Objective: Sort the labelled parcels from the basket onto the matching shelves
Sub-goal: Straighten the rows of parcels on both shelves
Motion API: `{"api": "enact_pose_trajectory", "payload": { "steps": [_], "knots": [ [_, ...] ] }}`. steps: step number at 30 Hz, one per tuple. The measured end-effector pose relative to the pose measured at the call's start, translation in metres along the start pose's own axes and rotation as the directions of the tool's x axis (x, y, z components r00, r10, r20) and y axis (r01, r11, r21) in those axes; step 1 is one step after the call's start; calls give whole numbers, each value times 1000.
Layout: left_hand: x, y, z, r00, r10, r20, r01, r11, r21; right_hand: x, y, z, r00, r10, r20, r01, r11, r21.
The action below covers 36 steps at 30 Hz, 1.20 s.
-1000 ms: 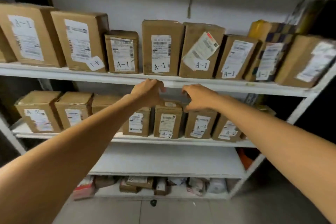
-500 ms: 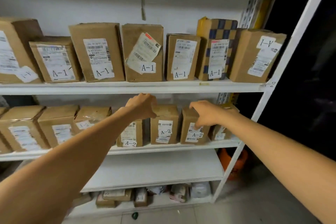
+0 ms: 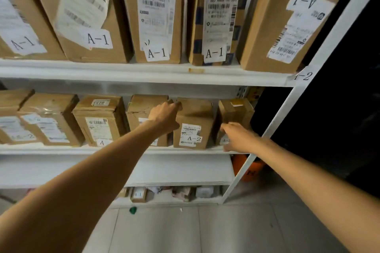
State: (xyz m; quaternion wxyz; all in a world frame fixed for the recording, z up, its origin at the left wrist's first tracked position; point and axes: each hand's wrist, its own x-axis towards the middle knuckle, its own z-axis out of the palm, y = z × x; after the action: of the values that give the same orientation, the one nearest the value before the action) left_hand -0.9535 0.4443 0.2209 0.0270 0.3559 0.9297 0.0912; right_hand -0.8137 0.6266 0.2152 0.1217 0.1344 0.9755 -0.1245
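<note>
Brown cardboard parcels stand in a row on the middle shelf (image 3: 61, 149), whose post carries an A-2 tag (image 3: 304, 76). My left hand (image 3: 164, 117) has its fingers curled against the top corner of a parcel labelled A-2 (image 3: 193, 123), at the gap beside the neighbouring parcel (image 3: 144, 107). My right hand (image 3: 238, 137) lies with spread fingers against the lower front of the rightmost parcel (image 3: 234, 113), covering its label. Neither hand carries anything. No basket is in view.
The upper shelf (image 3: 144, 72) holds taller parcels marked A-1. Below the A-2 row is a bare white shelf (image 3: 181, 168), then a bottom shelf with small packages (image 3: 185, 193). An orange object (image 3: 248, 168) sits behind the right post. A small green item (image 3: 133, 210) lies on the tiled floor.
The view has come closer and shifted right along the rack. Both hands slid right along the A-2 row; my right hand went from the second-last parcel to the rightmost one.
</note>
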Motion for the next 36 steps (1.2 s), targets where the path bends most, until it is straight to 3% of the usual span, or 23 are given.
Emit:
{"api": "enact_pose_trajectory", "payload": {
  "steps": [3, 9, 13, 16, 18, 21, 26, 29, 33, 36],
  "knots": [
    [22, 7, 16, 999, 25, 46, -24, 1000, -12, 19, 19, 15, 994, 65, -85, -61, 997, 50],
    [69, 14, 40, 985, 88, 146, -95, 994, 45, 43, 51, 3, 972, 188, -142, -206, 970, -130],
    [98, 11, 61, 971, 105, 214, -113, 993, 26, 68, 75, -3, 947, 46, -319, -142, 947, -287],
    [101, 14, 73, 976, 94, 196, -117, 987, 111, 85, 83, -6, 902, 20, -432, -140, 959, -248],
    [100, 14, 76, 985, 90, 150, -107, 988, 109, 100, 88, -10, 916, 30, -400, -106, 980, -170],
    [101, 13, 79, 990, 83, 114, -96, 989, 110, 137, 100, -12, 983, 51, -175, -46, 998, 30],
    [104, 12, 86, 996, 69, 61, -76, 988, 134, 194, 116, 28, 988, 155, 26, -155, 941, 302],
    [105, 11, 87, 998, 50, 41, -55, 991, 122, 188, 125, 70, 996, 71, 57, -84, 962, 261],
    [104, 19, 86, 999, 11, 32, -15, 994, 109, 155, 118, 114, 980, 131, -150, -128, 991, 33],
    [102, 23, 86, 1000, -6, 16, 4, 993, 115, 131, 110, 113, 968, 160, -195, -173, 983, -55]
  ]
}}
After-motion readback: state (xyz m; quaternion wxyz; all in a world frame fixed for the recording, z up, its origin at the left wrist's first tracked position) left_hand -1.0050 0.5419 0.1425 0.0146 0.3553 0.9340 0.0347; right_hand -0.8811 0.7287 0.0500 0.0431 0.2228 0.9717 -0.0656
